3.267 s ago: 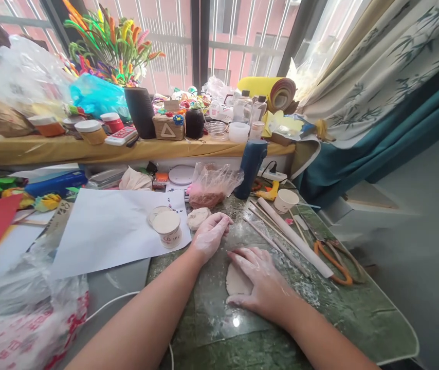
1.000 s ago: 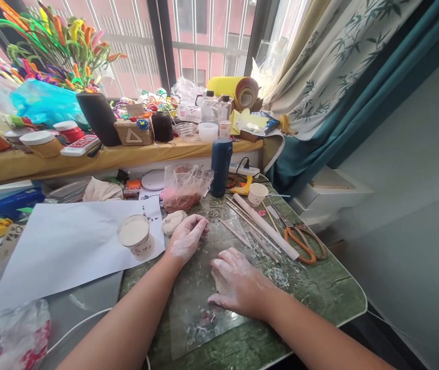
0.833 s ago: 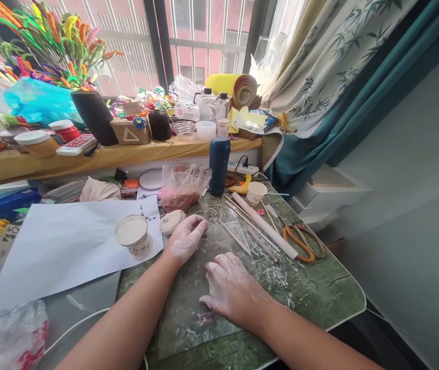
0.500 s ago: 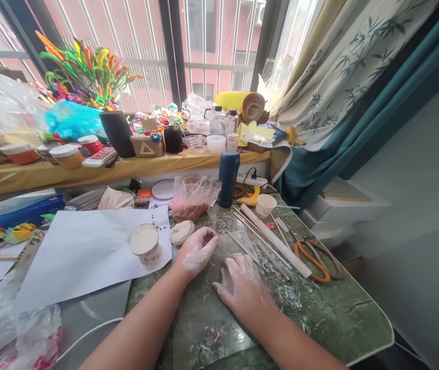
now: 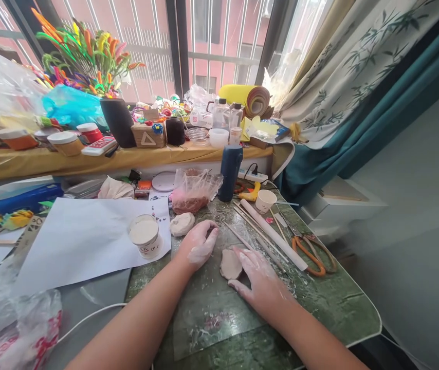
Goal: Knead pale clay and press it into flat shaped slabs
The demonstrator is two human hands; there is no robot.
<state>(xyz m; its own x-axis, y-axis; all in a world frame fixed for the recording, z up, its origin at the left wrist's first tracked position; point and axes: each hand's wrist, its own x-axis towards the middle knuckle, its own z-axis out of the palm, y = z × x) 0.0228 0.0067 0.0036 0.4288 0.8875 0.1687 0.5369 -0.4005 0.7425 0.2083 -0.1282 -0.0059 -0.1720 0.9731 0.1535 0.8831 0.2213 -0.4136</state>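
My right hand (image 5: 257, 272), dusted white, lies with its fingers spread and their tips on the right edge of a flat, roundish piece of pale clay (image 5: 230, 264). The clay rests on a clear plastic sheet (image 5: 204, 313). My left hand (image 5: 200, 244), also whitened, is loosely curled with a gap between thumb and fingers, and nothing shows in it. Just behind it sits a larger lump of pale clay (image 5: 182, 224). Thin sticks (image 5: 258, 234) and a pale rolling pin (image 5: 275, 236) lie beyond my right hand.
A paper cup of pale material (image 5: 144, 231) stands on white paper (image 5: 84, 241) at left. Behind are a bag of reddish-brown material (image 5: 190, 198) and a blue bottle (image 5: 230, 174). Orange-handled scissors (image 5: 312, 257) and another paper cup (image 5: 266, 201) lie toward the table's right edge.
My right hand has shifted right and slightly down, uncovering the flat clay that was under it. My left hand stays nearly in place; the view has shifted slightly.
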